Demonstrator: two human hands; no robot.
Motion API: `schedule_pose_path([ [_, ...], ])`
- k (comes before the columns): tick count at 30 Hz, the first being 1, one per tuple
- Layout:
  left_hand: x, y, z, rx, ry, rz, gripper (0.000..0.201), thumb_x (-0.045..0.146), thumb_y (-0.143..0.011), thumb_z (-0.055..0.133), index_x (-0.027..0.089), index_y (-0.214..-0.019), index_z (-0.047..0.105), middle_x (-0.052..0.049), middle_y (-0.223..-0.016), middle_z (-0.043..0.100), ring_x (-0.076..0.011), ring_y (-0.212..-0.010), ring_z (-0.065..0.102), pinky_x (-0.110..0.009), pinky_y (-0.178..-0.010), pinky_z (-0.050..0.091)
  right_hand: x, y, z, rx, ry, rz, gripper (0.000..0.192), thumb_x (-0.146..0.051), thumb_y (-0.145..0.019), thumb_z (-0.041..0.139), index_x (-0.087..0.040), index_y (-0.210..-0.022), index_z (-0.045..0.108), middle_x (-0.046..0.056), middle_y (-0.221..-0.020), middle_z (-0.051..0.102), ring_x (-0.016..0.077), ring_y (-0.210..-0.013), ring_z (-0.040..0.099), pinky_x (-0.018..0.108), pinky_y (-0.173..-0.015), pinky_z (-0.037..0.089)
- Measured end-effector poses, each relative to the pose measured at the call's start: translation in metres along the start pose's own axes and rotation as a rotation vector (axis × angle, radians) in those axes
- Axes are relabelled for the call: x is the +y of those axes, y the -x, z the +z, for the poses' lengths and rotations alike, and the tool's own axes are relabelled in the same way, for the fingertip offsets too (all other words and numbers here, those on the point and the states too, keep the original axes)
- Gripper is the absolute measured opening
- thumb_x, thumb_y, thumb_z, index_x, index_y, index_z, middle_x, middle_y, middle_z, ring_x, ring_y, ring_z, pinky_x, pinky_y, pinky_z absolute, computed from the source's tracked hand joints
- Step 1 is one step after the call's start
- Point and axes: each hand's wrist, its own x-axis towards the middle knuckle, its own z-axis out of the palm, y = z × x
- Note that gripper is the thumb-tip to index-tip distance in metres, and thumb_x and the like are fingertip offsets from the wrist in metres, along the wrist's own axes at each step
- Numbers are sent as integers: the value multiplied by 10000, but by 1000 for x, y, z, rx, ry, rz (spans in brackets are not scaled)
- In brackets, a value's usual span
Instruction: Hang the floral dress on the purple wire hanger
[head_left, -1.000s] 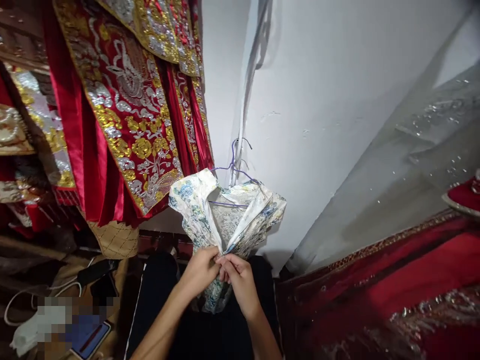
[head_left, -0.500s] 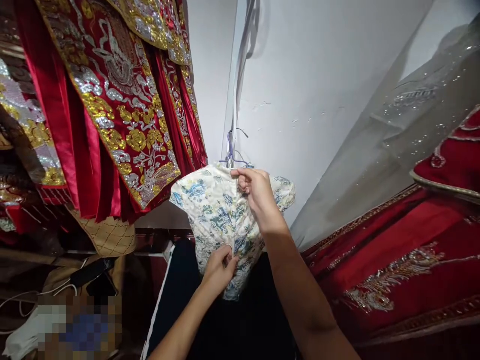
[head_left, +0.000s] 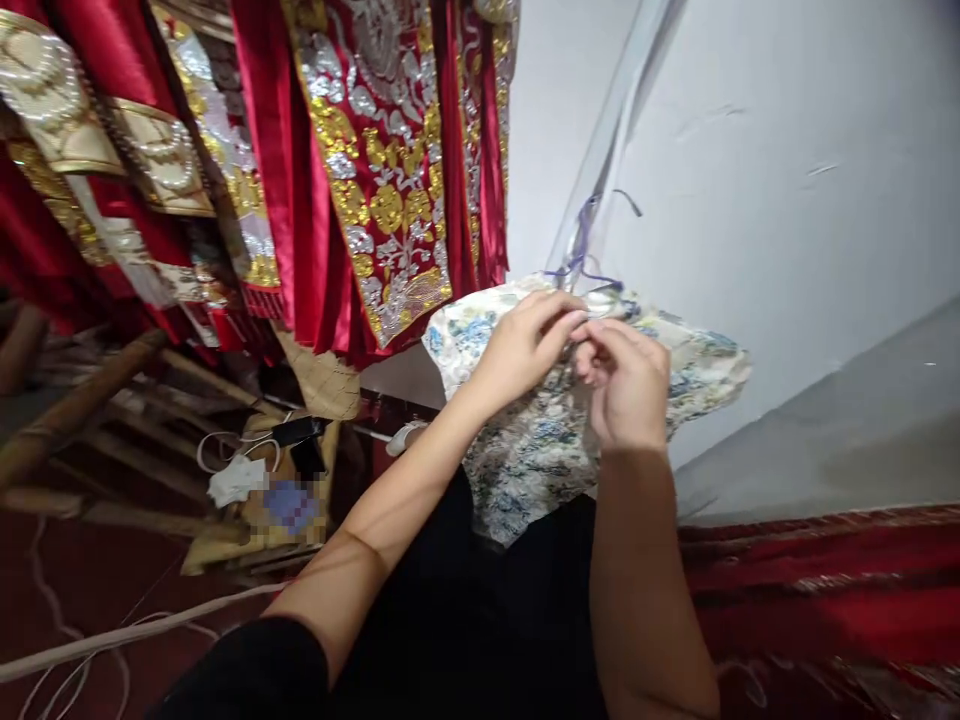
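Note:
A white short-sleeved blouse with blue and green flowers hangs from a purple hanger in front of me. At its neckline, my left hand is closed with its fingertips pinching the fabric edge. Right beside it, my right hand has thumb and forefinger pressed together on the same part of the blouse. The two sets of fingertips nearly touch and cover whatever fastening lies between them. Below, the blouse rests against my black clothing.
Red costumes with gold and silver sequins hang at the left. A bamboo chair stands lower left, near white cords and a black phone-like object. Red embroidered cloth lies at the lower right, by a white wall.
My left hand has moved from low on the blouse's centre line up to the neckline, joining my right hand. The view has swung left and the blouse now appears further right.

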Motion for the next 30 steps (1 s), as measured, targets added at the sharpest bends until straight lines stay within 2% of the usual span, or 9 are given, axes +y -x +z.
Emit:
schedule_pose_path([
  [3, -3, 4, -1, -1, -132, 25, 262, 310, -1031, 423, 187, -973, 647, -80, -991, 678, -196, -986, 625, -330, -889, 484, 26, -2, 3, 53, -15, -34, 145, -274, -795, 658, -167, -698, 666, -29, -549, 513, 71, -444, 398, 215, -411, 244],
  [8, -11, 6, -22, 288, -170, -13, 259, 328, -1044, 400, 218, -996, 629, -71, -985, 652, -192, -977, 614, -348, -865, 483, 89, 28, -6, 204, 56, 152, 150, -245, -710, 654, -148, -597, 654, -8, -544, 552, 66, -449, 368, 230, -442, 220],
  [11, -35, 6, -40, 484, -50, -104, 225, 339, -1029, 455, 218, -990, 640, -61, -1009, 649, -168, -985, 609, -331, -902, 474, 107, 64, -21, 255, 100, 272, 163, -282, -704, 654, -161, -595, 661, -16, -505, 524, 89, -457, 370, 249, -461, 225],
  [14, -72, 21, -52, 748, 195, -290, 169, 270, -991, 537, 174, -913, 653, -53, -975, 663, -136, -944, 617, -299, -930, 477, 104, 98, -31, 185, 174, 317, 202, -319, -747, 625, -181, -609, 677, -27, -465, 469, 125, -478, 381, 275, -494, 269],
  [17, -105, 46, -52, 999, 701, -616, 144, 149, -971, 514, 127, -915, 644, -55, -917, 678, -119, -889, 651, -270, -912, 509, 95, 116, -27, 39, 176, 335, 248, -330, -786, 604, -189, -595, 675, -15, -481, 490, 142, -499, 403, 296, -528, 297],
  [20, -120, 74, -39, 1023, 1172, -921, 191, 84, -962, 446, 98, -987, 635, -91, -927, 700, -132, -892, 684, -273, -886, 546, 90, 120, -20, -43, 133, 375, 270, -333, -838, 592, -194, -619, 668, -21, -495, 477, 138, -513, 400, 293, -545, 297],
  [23, -118, 104, -18, 1095, 1235, -982, 193, 62, -942, 435, 114, -957, 619, -91, -915, 705, -126, -891, 698, -257, -882, 561, 87, 122, -20, -38, 61, 399, 292, -349, -883, 575, -202, -639, 637, -26, -524, 449, 134, -531, 387, 287, -560, 310],
  [27, -105, 140, 7, 944, 989, -1030, 69, 201, -892, 605, 137, -869, 617, -45, -812, 691, -123, -788, 693, -304, -882, 564, 81, 124, -33, 20, 32, 390, 277, -350, -883, 576, -206, -655, 638, -21, -548, 441, 139, -540, 392, 292, -559, 316],
  [30, -96, 160, 14, 423, 771, -1122, 258, 338, -735, 781, 123, -823, 669, -41, -769, 697, -139, -726, 669, -287, -778, 546, 74, 122, -39, 22, 63, 381, 262, -333, -865, 580, -199, -653, 655, -18, -539, 453, 139, -534, 397, 294, -557, 305],
])
